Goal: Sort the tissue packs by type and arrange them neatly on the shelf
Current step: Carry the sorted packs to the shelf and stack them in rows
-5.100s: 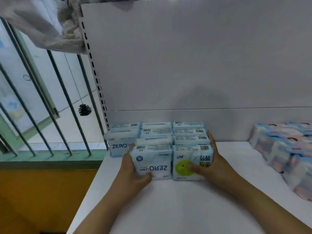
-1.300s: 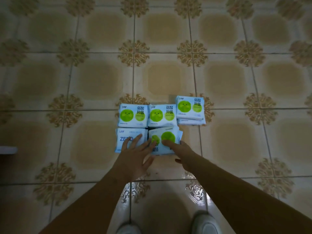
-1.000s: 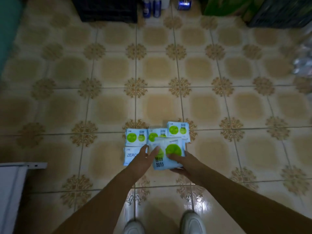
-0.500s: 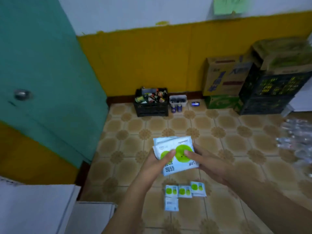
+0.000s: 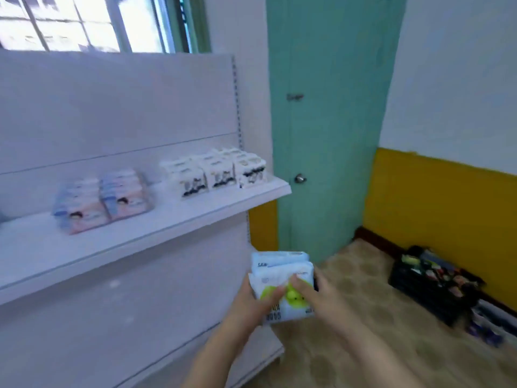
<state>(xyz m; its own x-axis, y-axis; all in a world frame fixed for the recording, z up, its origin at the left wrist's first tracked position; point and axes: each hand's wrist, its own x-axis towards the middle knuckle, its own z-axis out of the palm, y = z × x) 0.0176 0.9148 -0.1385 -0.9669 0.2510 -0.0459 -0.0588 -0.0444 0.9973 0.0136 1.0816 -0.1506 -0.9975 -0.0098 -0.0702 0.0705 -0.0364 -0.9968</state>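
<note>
Tissue packs (image 5: 282,278), soft plastic-wrapped, pale blue and white, top face printed with a lime-green round spot: I log a small stack, held in the air below and to the right of the shelf board's front corner. Count in the stack is blurred; at least two layers show.

Left hand (image 5: 253,301): fingers curled round the stack's left edge, thumb lying on the printed face.

Right hand (image 5: 316,292): clamped on the stack's right side, thumb pressing the green spot.

Shelf (image 5: 145,233): flat white board, smooth, with a white back panel.

On the shelf, right end: white boxy packs (image 5: 221,170) with dark lettering, set in close rows.

On the shelf, left of those: glossy pink-and-blue packs (image 5: 103,200), two bundles side by side.

Right of the shelf: teal door (image 5: 330,121) with a round metal knob (image 5: 300,178).

Further right, on the patterned floor: black crate (image 5: 430,284) against a yellow wall band.
</note>
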